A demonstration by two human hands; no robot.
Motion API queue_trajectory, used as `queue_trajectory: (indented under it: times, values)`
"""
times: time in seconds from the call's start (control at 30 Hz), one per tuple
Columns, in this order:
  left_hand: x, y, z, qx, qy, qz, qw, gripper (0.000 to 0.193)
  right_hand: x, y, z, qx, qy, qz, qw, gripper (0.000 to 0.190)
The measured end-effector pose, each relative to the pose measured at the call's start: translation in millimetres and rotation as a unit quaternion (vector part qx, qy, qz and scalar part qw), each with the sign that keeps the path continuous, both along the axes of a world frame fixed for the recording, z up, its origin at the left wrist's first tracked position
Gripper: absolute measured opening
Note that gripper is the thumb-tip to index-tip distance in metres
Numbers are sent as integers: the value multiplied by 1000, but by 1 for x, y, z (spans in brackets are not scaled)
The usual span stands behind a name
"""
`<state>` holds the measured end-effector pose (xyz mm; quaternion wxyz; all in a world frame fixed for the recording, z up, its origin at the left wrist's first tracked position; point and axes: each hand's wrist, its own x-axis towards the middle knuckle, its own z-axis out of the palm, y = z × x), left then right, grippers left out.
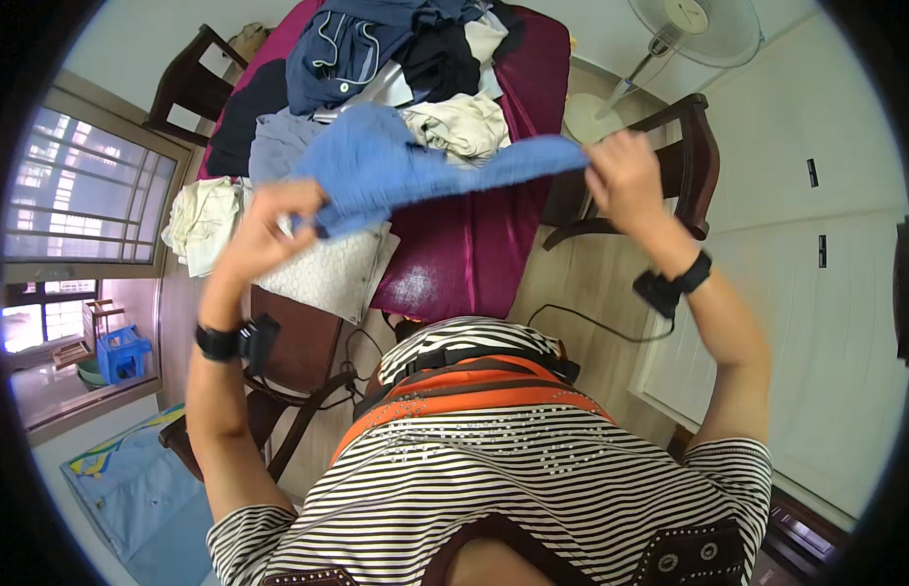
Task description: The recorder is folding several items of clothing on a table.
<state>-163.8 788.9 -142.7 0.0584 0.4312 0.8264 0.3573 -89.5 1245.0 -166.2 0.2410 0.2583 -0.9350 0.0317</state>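
Observation:
A blue cloth garment [396, 176] is stretched in the air between my two hands, blurred by motion. My left hand [268, 227] pinches its lower left part between thumb and fingers. At the other end, my right hand [623, 176] grips a narrow, drawn-out part of it. Below the garment lies a table with a shiny magenta cloth [454, 256]. White patterned fabric [323, 275] lies at the near left of the table, just under my left hand. A crumpled cream cloth [462, 124] rests right behind the blue garment.
Heaped dark blue clothing [345, 51] and black clothing [440, 62] cover the far end. Cream fabric [205, 220] sits at the left edge. Wooden chairs stand left [194, 88] and right [689, 168]; a standing fan [689, 22] is at far right. A black cable [608, 329] hangs from my right wrist.

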Motion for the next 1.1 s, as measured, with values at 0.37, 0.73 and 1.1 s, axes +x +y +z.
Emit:
queue_trajectory:
  times: [0.37,0.73,1.1]
  values:
    - [130,32,-176,-157,-226,-68,959,18,149,-9,-216,-80,-446,-201,869,29]
    - [124,59,-109,-88,-313,-43,945,20,154,26,-247,-300,-374,-265,837,31]
    - [115,75,-184,-178,-580,-71,792,31,168,-8,-264,-418,-426,-329,732,27]
